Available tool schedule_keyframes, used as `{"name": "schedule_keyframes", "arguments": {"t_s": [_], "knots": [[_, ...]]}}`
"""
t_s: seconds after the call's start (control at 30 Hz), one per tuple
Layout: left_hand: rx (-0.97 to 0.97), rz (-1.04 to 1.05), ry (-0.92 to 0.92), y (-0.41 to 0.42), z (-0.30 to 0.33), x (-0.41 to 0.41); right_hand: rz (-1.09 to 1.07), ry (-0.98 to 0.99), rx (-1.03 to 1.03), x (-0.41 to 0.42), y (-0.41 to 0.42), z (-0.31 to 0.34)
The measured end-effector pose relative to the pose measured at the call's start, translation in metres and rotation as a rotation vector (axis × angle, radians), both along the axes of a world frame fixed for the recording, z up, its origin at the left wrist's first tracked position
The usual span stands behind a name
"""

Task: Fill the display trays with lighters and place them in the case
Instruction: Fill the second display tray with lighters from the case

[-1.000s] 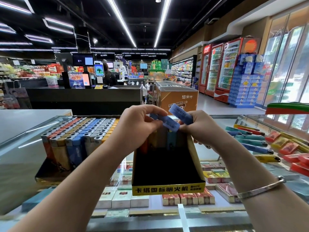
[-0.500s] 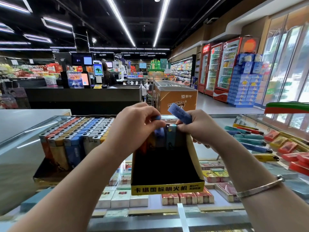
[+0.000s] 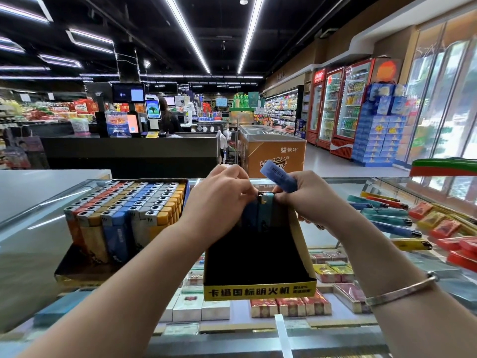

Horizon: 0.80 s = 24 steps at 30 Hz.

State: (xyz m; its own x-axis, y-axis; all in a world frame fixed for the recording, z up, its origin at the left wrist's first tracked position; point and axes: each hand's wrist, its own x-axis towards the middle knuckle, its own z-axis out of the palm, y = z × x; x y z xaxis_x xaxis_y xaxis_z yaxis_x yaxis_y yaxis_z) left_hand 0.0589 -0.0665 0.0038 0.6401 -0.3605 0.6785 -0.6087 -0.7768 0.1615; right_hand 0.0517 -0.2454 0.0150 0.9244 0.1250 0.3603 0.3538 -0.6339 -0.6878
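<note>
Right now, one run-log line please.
left hand: seating lighter | right hand: holding blue lighter | yellow tray: nearly empty

Two bare forearms reach in from the bottom edge, with no sleeves in sight. The right wrist wears a thin, plain silver metal bangle with a small bead at its end. The left hand and right hand show no rings.

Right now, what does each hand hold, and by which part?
The right hand grips a blue lighter by its lower end; the upper end sticks out. The left hand has its fingertips at the top of a lighter in the tray; whether it pinches it cannot be told.
</note>
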Motion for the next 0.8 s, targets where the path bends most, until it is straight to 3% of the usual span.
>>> {"name": "schedule_keyframes", "arguments": {"t_s": [0.23,0.33,0.43,0.53,0.6,0.8], "knots": [[0.088,-0.042,0.159,0.008,0.001,-0.005,0.010,0.004,0.038,0.001,-0.002,-0.002],[0.001,-0.077,0.182,0.009,-0.002,-0.008,-0.015,-0.117,0.140,0.000,0.000,0.000],[-0.146,-0.093,0.138,0.006,-0.001,-0.011,0.028,-0.164,0.427,-0.004,0.000,0.006],[-0.205,-0.145,0.098,0.001,0.000,-0.017,0.267,-0.035,0.882,-0.006,0.002,0.013],[-0.183,-0.193,0.114,-0.004,0.002,-0.022,0.393,0.023,1.072,-0.005,0.007,0.014],[-0.196,-0.268,0.157,-0.012,0.002,-0.031,0.469,0.077,1.158,0.001,0.022,0.005]]}}
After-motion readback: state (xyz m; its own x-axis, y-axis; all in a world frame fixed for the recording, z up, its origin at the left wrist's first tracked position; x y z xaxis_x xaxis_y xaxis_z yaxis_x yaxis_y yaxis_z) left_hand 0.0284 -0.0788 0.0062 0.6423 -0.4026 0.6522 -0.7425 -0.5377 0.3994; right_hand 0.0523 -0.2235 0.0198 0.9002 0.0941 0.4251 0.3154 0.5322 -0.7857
